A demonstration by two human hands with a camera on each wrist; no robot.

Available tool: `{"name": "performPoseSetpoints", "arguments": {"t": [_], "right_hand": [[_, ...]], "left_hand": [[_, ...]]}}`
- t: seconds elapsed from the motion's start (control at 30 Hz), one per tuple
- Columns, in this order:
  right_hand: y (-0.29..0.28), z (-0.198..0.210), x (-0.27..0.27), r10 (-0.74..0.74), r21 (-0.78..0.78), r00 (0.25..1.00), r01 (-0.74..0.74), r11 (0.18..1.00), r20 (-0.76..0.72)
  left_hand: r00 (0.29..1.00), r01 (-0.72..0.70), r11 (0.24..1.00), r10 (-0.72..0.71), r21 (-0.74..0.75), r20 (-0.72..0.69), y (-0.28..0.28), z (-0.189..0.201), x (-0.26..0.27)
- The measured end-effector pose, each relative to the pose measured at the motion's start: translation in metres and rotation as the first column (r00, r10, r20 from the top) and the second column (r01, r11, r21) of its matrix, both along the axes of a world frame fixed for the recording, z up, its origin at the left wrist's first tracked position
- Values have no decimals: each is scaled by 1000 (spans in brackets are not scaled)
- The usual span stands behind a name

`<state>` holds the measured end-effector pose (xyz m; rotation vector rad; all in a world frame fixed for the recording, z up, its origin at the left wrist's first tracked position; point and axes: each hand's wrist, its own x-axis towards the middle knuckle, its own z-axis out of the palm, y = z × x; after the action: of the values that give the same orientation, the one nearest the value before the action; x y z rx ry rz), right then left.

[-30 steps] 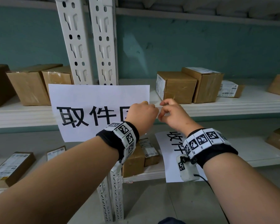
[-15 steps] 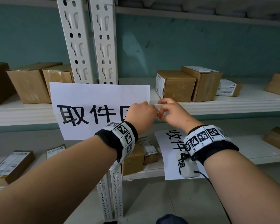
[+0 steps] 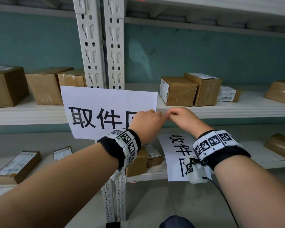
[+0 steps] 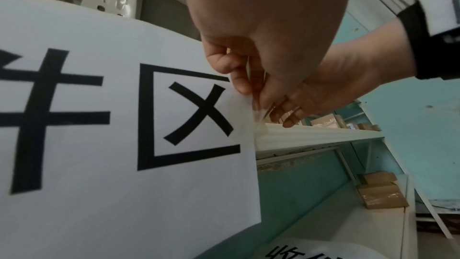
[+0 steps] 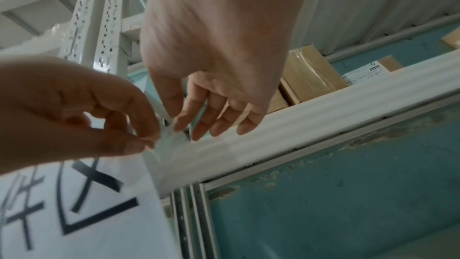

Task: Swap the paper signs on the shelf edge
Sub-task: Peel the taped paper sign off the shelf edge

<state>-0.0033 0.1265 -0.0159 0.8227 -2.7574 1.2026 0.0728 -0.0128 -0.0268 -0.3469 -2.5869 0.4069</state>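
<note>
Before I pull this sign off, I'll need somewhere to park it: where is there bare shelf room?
On the middle shelf, bare board lies between the labelled packet and the far-right box. The lower shelf is bare right of the second sign. Left of the uprights, three boxes crowd the board.

Illumination is soft, even and shadow-free; the head view bows straight lines toward 3 and 9 o'clock, while both wrist views show motion blur and heavy edge distortion.

Both hands meet at the sign's (image 5: 82,214) edge on the shelf edge (image 5: 311,125) — right hand (image 5: 214,50) fingertips on clear tape (image 5: 171,137).
</note>
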Motion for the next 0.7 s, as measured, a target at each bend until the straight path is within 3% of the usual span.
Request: {"name": "performPoseSetpoints", "arguments": {"t": [0.27,0.33,0.5,0.7], "right_hand": [[-8,20,28,-89,-72,996,89,993,4],[-6,26,34,-61,-76,998,59,995,-15],[-13,25,49,61,13,993,-62,998,103],[-25,26,62,69,65,981,-82,995,183]], "left_hand": [[999,-31,1000,31,3,10,5,12,24],[999,-36,999,36,-12,22,6,11,29],[998,-44,998,46,-34,45,11,5,39],[998,13,1000,-11,-22,66,8,-7,48]]}}
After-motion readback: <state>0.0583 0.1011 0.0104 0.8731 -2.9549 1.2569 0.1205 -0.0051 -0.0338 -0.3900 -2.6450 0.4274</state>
